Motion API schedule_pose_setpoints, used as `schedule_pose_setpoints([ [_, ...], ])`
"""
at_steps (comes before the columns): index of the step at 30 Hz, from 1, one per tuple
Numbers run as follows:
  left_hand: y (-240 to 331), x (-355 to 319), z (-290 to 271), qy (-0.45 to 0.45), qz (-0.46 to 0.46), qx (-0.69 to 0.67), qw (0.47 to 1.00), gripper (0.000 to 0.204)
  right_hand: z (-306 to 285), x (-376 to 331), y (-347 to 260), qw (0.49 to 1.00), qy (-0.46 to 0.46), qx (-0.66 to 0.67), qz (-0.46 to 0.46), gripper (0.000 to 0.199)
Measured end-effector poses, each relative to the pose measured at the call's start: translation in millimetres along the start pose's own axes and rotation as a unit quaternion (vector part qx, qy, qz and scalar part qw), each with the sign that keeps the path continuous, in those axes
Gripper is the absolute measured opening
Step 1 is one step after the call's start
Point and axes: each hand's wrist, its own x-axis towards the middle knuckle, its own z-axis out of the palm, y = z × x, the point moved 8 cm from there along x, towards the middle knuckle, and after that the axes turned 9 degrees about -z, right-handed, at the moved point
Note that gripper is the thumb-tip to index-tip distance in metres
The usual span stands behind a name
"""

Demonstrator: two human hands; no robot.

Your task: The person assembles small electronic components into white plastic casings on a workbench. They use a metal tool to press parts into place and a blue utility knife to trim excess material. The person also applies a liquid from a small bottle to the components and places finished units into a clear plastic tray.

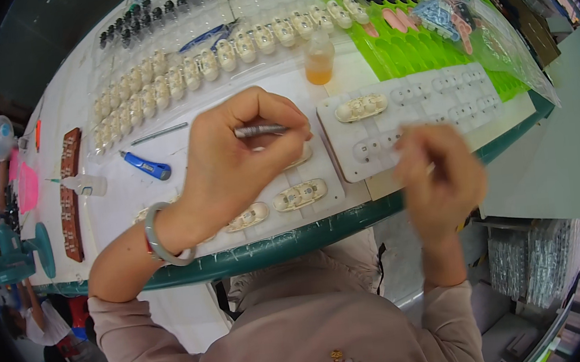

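My left hand (247, 140) is closed around a grey metal pen-shaped tool (261, 131), above a white holding plate (333, 189) with cream oval casings. One such casing (300, 195) lies below that hand. To the right, my right hand (442, 177) is curled in a pinch over the near edge of a second white plate (351, 168). It is blurred, and a small pale spot shows between its fingers, too unclear to name. A cream casing (361, 108) lies in that plate's far left slot; the other visible slots hold no casing.
Behind my hands stand a bottle of amber liquid (319, 59) and clear trays of cream casings (225, 54). A green tray (396, 52) carries black and pink parts and a plastic bag (452, 19). At left lie a blue cutter (145, 165), a white dropper bottle (88, 185) and a brown strip (71, 202).
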Motion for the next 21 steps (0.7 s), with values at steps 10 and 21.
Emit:
schedule_pose_setpoints([
  [10, -11.1, 47.4, 19.2, -0.102, -0.041, 0.061, 0.992, 0.008, 11.8, 42.1, 72.4, 0.962, -0.263, -0.078, -0.008, 0.008],
  [21, -3.7, 60.4, 50.6, -0.133, 0.137, 0.068, 0.979, 0.01, 36.8, 34.0, 44.8, 0.852, -0.401, -0.231, -0.243, 0.027],
])
